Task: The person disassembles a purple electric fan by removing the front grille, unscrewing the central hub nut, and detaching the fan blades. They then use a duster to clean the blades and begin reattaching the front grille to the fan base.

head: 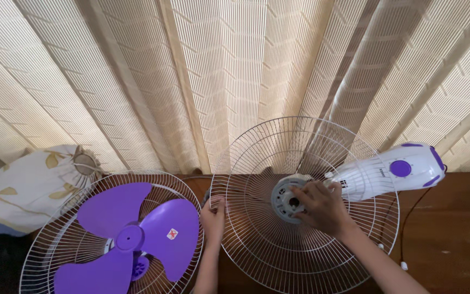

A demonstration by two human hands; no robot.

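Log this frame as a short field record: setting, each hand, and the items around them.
setting: brown wooden floor before cream pleated curtain
left hand: left hand grips rim of white wire rear fan guard
right hand: right hand on grey motor hub at guard centre
attached: white and purple fan motor housing
beside: purple three-blade fan propeller lying on second white wire guard

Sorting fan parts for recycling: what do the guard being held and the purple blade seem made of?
Guard: probably white-coated metal wire, judging by thin, evenly welded spokes and rings. Blade: looks like moulded plastic, smooth, uniformly purple, with a soft sheen.
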